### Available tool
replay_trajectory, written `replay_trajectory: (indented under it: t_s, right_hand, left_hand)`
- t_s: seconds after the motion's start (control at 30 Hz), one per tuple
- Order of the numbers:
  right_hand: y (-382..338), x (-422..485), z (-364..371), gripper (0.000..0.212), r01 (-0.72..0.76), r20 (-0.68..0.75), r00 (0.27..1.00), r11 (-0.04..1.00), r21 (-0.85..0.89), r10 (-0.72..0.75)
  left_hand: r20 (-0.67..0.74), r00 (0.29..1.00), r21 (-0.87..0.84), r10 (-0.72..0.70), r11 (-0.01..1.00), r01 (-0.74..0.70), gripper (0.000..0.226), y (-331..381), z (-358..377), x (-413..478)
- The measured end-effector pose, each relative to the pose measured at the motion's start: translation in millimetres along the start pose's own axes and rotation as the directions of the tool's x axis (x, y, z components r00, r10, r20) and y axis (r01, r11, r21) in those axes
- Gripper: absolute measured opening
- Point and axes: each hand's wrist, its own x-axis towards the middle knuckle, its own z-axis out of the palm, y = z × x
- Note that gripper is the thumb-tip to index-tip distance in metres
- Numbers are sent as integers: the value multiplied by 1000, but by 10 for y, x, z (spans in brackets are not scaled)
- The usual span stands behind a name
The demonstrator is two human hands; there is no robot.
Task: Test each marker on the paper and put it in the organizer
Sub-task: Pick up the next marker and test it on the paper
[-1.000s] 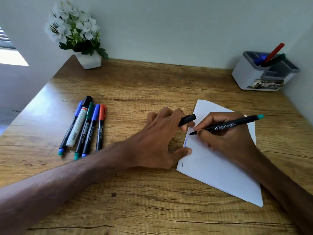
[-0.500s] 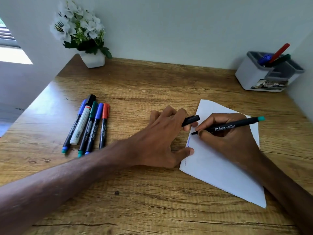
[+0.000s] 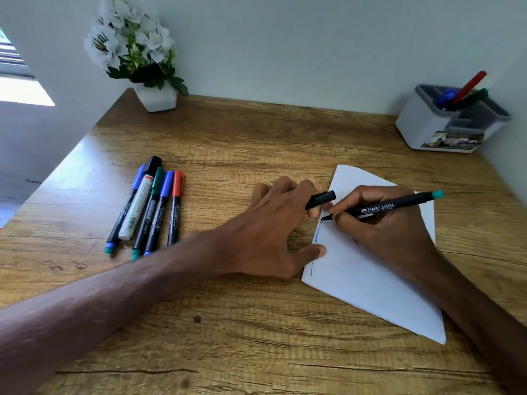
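My right hand (image 3: 379,232) grips a black marker (image 3: 393,206) with a teal end, its tip touching the left edge of the white paper (image 3: 368,275). Short scribbles, one of them blue, run down that edge. My left hand (image 3: 273,232) lies flat on the desk with its thumb pinning the paper's edge, and holds the black marker cap (image 3: 320,199) between its fingers. Several capped markers (image 3: 151,206) lie side by side at the left. The white and grey organizer (image 3: 445,124) stands at the back right with a red, a blue and a dark marker in it.
A white pot of white flowers (image 3: 155,96) stands at the back left corner of the wooden desk (image 3: 256,143). Walls close in behind and on the right. The desk's left edge runs diagonally past the row of markers.
The marker tip has shifted slightly along the paper's left edge, leaving a small dark mark. The left hand keeps holding the cap and pinning the paper.
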Motion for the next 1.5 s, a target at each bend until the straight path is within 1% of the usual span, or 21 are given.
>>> replay_trajectory:
  t_s: [0.43, 0.57, 0.87, 1.23, 1.5]
  right_hand:
    - [-21, 1, 3, 22, -69, -33, 997, 998, 12, 69]
    - [-38, -3, 5, 22, -91, -48, 995, 996, 24, 92]
    - [-46, -12, 7, 19, -150, -81, 985, 987, 53, 154]
    - [-30, -2, -6, 15, -154, -90, 983, 987, 46, 158]
    - [30, 3, -2, 14, -164, -96, 980, 982, 90, 172]
  left_hand:
    - [-10, 1000, 5, 7, 1000, -7, 45, -22, 12, 7]
    - [-9, 1000, 17, 9, 1000, -9, 50, -52, 18, 23]
    - [-20, 1000, 15, 3, 1000, -3, 51, -50, 24, 23]
    - [-19, 1000, 35, 11, 999, -10, 48, -49, 16, 29]
    - [-28, 1000, 27, 3, 1000, -3, 49, -34, 15, 23]
